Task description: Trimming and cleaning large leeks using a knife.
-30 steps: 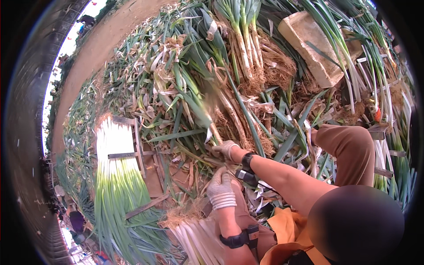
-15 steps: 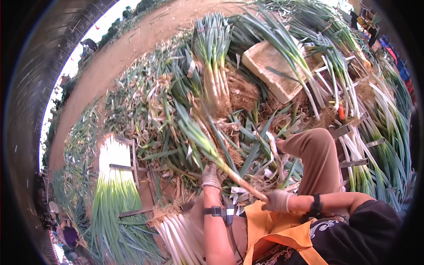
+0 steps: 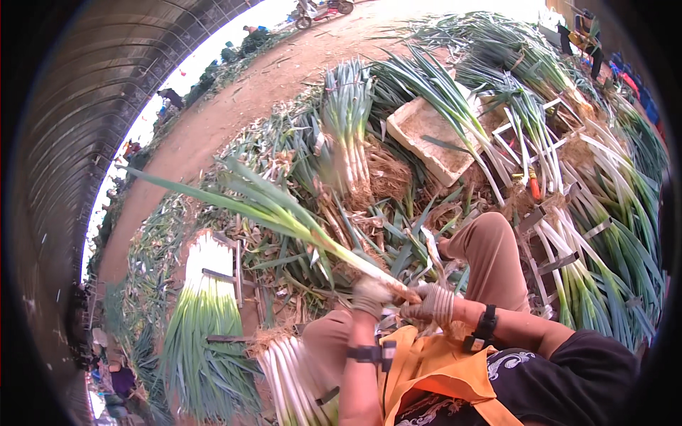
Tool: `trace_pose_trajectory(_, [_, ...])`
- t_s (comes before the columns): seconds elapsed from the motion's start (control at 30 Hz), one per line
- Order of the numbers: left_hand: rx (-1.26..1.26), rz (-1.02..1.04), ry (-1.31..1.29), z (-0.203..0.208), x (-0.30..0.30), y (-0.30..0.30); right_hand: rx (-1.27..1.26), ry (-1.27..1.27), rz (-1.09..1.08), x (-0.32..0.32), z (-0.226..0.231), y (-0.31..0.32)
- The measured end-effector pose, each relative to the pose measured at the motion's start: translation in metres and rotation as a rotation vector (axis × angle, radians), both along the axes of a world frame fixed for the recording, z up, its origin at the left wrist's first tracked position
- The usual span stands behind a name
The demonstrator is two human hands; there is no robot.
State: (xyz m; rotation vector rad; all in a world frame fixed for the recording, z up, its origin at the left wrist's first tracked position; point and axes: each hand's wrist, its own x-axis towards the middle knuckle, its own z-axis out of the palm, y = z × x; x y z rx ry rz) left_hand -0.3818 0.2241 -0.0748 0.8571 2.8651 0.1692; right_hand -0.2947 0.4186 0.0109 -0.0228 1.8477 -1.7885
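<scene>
A long green onion [image 3: 323, 241] slants up to the far left, its green leaves fanned out and its pale, brownish root end toward me. My right hand [image 3: 432, 303], in a knitted glove, is closed round the root end. Just left of it, my gloved left hand [image 3: 371, 296] is closed on the lower stalk, somewhat blurred by motion. The two hands are close together above my lap. Beneath them is my orange apron [image 3: 405, 358]. Part of the stalk's root end is hidden by my fingers.
A stack of cleaned green onions [image 3: 206, 305] lies in a metal rack at left, with more white stalks [image 3: 291, 373] by my knee. Ahead are an upright bundle [image 3: 348, 135], a dirty foam box [image 3: 412, 131] and strewn leaf scraps. Further racked onions [image 3: 568, 263] and an orange-red object [image 3: 534, 186] are at right.
My left hand has slid toward the root end, nearer my right hand. The leaves have swung left and stripped outward, and the stalk lies flatter. The view has shifted slightly.
</scene>
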Motion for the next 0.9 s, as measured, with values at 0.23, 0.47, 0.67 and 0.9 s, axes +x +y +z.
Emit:
trace_pose_trajectory(0.23, [1.245,0.594,-0.759,-0.014,0.037,-0.044,-0.133,-0.154,0.071,0.015,0.029,0.009])
trace_pose_trajectory(0.47, [2.169,0.608,-0.533,0.152,0.006,-0.060,-0.018,0.004,0.381,0.043,0.008,0.014])
trace_pose_trajectory(0.67, [1.992,0.789,-0.237,0.169,0.010,-0.038,0.092,0.620,0.302,-0.046,0.051,-0.010])
trace_pose_trajectory(0.9, [1.689,0.701,-0.177,0.191,0.000,-0.039,-0.298,0.271,-0.205,-0.080,0.119,-0.074])
